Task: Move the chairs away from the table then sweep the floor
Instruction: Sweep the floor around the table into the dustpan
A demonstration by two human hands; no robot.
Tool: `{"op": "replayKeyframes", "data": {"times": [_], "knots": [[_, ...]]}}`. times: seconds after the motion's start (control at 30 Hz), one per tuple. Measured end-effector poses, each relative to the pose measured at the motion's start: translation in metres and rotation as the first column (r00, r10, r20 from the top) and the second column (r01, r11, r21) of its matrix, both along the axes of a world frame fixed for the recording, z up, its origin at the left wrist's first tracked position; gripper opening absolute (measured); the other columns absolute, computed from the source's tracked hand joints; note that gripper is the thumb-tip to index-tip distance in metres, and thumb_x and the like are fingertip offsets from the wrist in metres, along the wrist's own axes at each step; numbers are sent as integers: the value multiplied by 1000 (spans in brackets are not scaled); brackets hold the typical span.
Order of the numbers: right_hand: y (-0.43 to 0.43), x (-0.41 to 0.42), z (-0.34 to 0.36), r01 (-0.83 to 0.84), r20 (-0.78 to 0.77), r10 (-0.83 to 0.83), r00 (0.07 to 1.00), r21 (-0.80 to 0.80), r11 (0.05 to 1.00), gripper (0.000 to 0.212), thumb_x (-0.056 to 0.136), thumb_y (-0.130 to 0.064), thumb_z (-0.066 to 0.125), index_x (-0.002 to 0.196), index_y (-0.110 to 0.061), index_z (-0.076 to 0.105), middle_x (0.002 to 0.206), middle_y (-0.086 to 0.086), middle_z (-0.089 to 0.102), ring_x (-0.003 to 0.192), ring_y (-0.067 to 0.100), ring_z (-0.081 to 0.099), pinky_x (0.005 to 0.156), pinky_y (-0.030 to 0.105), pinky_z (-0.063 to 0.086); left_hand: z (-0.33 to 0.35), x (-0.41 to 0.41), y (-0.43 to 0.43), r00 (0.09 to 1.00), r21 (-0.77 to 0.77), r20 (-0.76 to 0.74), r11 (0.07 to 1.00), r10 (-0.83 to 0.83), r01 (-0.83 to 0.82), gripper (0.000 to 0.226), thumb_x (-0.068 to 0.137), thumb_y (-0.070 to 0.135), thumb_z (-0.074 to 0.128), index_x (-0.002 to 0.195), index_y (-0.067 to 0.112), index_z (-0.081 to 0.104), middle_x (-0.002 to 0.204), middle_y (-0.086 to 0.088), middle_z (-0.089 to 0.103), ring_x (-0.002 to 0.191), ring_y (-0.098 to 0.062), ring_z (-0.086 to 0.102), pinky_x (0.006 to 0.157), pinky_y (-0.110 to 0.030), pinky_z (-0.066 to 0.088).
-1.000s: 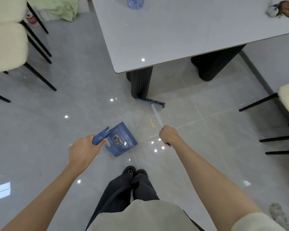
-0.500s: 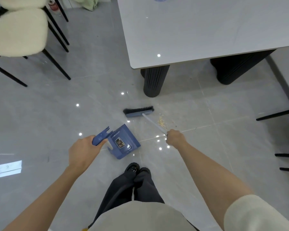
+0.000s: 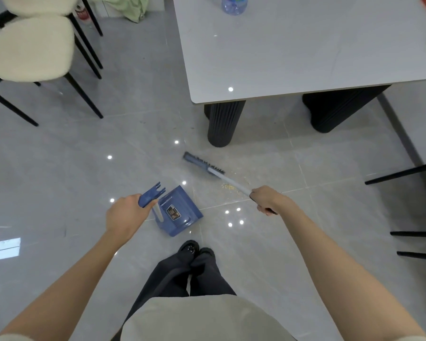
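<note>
My left hand [image 3: 126, 214] grips the handle of a blue dustpan [image 3: 178, 210] that stands on the grey tiled floor just ahead of my shoes. My right hand [image 3: 266, 198] grips the pale handle of a broom [image 3: 204, 164]. Its dark bristle head rests on the floor below the table's near corner. A small patch of yellowish crumbs [image 3: 229, 187] lies on the tile under the broom handle, right of the dustpan. Two cream-cushioned chairs [image 3: 31, 49] with black legs stand apart from the table at the upper left.
The white table [image 3: 293, 62] fills the upper right on two dark ribbed legs [image 3: 223, 124]; a clear bottle [image 3: 234, 4] stands on it. Another chair's black legs [image 3: 399, 174] reach in at the right edge. A green cloth [image 3: 130, 7] lies on the floor at the back.
The broom head swung left from beside the table leg and has now come back right and farther out. The dustpan and my left hand stayed put.
</note>
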State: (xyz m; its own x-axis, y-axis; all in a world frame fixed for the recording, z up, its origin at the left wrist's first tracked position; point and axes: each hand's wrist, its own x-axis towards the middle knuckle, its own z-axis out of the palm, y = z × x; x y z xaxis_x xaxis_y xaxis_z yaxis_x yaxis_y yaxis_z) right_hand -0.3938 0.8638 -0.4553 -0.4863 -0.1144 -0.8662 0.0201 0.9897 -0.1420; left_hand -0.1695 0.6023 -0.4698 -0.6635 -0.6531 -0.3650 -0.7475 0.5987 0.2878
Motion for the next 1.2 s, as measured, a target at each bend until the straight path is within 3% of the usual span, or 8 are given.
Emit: {"op": "replayKeyframes", "data": {"times": [0.13, 0.27, 0.37, 0.47, 0.67, 0.8, 0.97, 1.2], "knots": [[-25, 3, -1, 514, 281, -486, 828, -30, 857, 27, 93, -17, 41, 66, -17, 39, 38, -3, 41, 23, 7, 30, 33, 9, 26, 3, 16, -7, 999, 2, -1, 999, 42, -42, 47, 90, 45, 56, 54, 16, 46, 55, -4, 54, 53, -20, 53, 44, -21, 32], [-48, 26, -22, 706, 511, -597, 618, -27, 708, 27, 99, -28, 46, 75, -15, 45, 54, -3, 41, 24, 5, 30, 28, 10, 27, -2, 36, -21, 999, -46, 44, 999, -2, 4, 43, 91, 48, 53, 66, 14, 61, 54, -2, 56, 52, -21, 56, 45, -22, 35], [-71, 46, -35, 525, 417, -453, 788, -72, 848, 5, 97, -16, 51, 92, -14, 53, 65, 2, 44, 27, 6, 30, 28, 10, 27, -6, 49, -28, 998, -67, 65, 998, 2, 3, 41, 91, 51, 51, 80, 15, 68, 52, 3, 54, 50, -16, 54, 42, -20, 32], [-86, 54, -43, 175, 185, -156, 970, -89, 981, 27, 96, -8, 42, 117, -2, 58, 68, 9, 49, 45, 14, 42, 35, 18, 31, -6, 54, -30, 998, -58, 51, 998, 28, -25, 43, 90, 49, 54, 62, 16, 57, 50, 2, 52, 50, -18, 53, 43, -21, 33], [-68, 48, -29, -226, -75, 230, 970, 60, 972, 32, 93, -8, 41, 121, -2, 55, 65, 6, 44, 51, 17, 41, 43, 25, 33, -3, 44, -21, 998, -27, 50, 999, 29, -27, 47, 88, 50, 56, 54, 19, 47, 53, -1, 55, 55, -22, 57, 50, -25, 40], [-29, 46, -25, -208, -66, 219, 973, 145, 967, 30, 93, -10, 41, 119, -3, 54, 92, 12, 62, 62, 23, 49, 46, 25, 34, -2, 30, -13, 998, -34, 21, 998, -52, 53, 51, 88, 47, 58, 49, 22, 38, 51, -1, 52, 53, -23, 55, 46, -23, 34], [13, 39, -10, -141, -110, 170, 979, 234, 962, 20, 93, -10, 42, 108, -9, 54, 72, 6, 51, 64, 21, 53, 49, 24, 37, -4, 10, -1, 991, -6, 0, 991, -135, 135, 48, 88, 46, 59, 52, 22, 40, 55, -3, 55, 55, -22, 56, 47, -23, 34], [19, 20, 29, -169, -336, 279, 900, 320, 932, 33, 94, -11, 47, 125, -10, 57, 128, 9, 59, 119, 27, 57, 92, 31, 47, -8, -22, 14, 972, -5, -9, 972, -237, 237, 45, 87, 52, 57, 56, 21, 43, 56, 1, 53, 57, -20, 57, 51, -25, 40]]}}
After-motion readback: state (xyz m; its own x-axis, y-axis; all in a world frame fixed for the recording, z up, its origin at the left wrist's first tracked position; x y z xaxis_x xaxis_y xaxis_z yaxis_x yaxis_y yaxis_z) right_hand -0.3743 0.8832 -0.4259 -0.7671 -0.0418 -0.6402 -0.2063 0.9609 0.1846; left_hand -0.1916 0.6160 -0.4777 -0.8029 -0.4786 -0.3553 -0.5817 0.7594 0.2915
